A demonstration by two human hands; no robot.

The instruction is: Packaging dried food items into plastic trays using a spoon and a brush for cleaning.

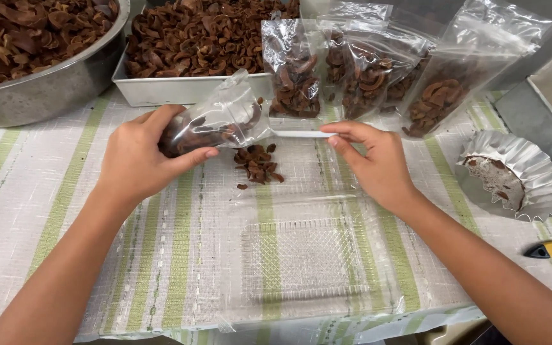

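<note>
— Striped cloth (65,211) is covering the whole table, with a big metal bowl (52,83) and a tray (161,89) of brown dried pieces sitting at the back.

— How far is the bagging getting?

— Several filled bags (365,70) are already standing behind the hands. One more bag (225,121) is lying tilted on its side, partly filled.

— Who is holding it?

— The left hand (138,156) is wrapping around its bottom; the right hand (375,160) is pinching its white mouth strip (301,134), unsealed, I judge.

— Anything left over?

— A small pile of pieces (258,163) is lying loose under it.
</note>
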